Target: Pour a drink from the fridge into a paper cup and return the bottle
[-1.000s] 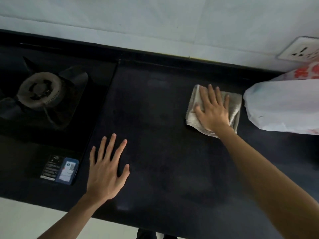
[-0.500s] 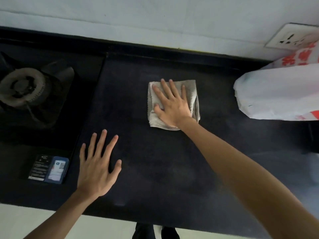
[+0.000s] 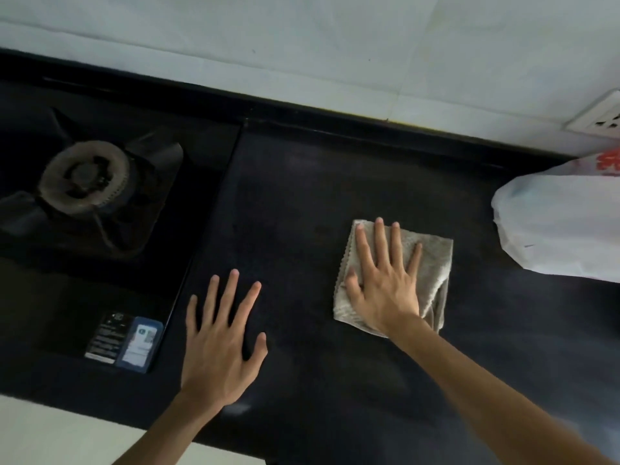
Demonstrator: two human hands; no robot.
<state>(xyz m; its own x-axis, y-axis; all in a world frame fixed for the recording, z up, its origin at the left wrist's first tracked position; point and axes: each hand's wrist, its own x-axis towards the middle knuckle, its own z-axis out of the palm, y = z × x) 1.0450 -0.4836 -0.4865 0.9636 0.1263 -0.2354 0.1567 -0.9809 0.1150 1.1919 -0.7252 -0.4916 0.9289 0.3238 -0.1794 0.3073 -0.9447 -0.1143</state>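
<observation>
Home kitchen: gas burner [image 3: 84,177], dark countertop [image 3: 318,182], tiled wall [image 3: 302,45].

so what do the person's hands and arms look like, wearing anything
Both are bare: no gloves, rings or watch on the left hand or right hand, and no sleeve in view up to the frame's edge. Fingers long and slim.

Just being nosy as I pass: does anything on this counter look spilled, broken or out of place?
Nothing stands out. The right hand presses a cloth flat on the dark counter, and the left hand is spread open beside it; no spill or damage shows.
</observation>
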